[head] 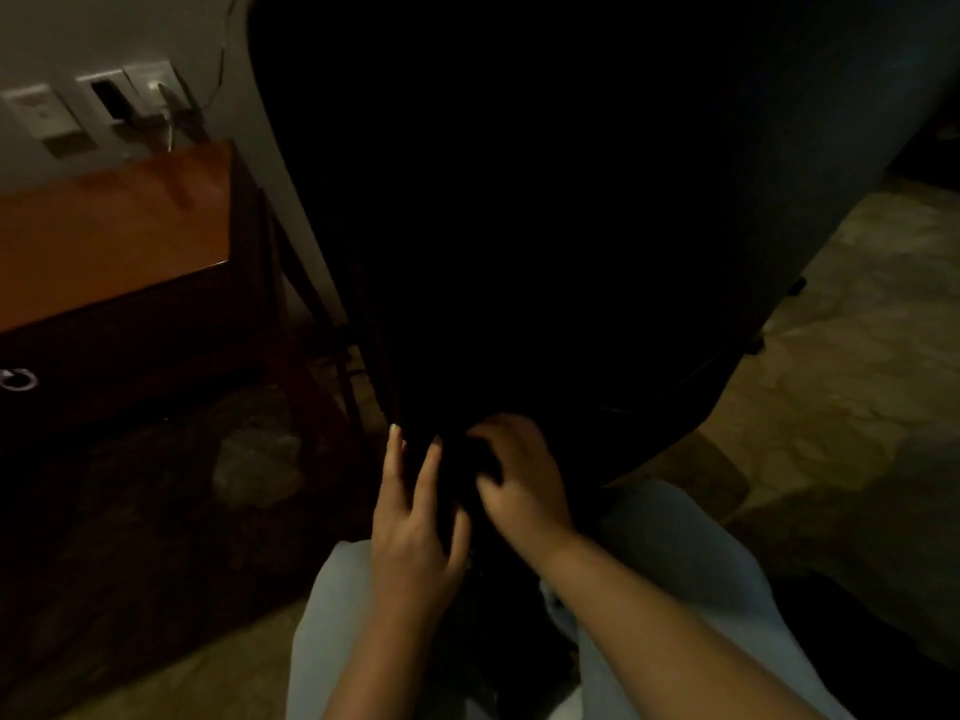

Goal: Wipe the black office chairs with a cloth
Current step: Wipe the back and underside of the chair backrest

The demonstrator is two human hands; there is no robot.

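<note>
Against the black chair (545, 200), both hands' grips (415, 537) (519, 485) clutch something dark.

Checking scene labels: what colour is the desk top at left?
Orange-brown wood desk top, head view.

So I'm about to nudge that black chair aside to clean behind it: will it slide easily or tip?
The black chair looks big and tall-backed, so probably heavy; a push high up might tilt it. Its base is hidden in the dark, so whether it rolls cannot be told. Both the left hand and the right hand are low on it, likely the steadier place to push.
</note>
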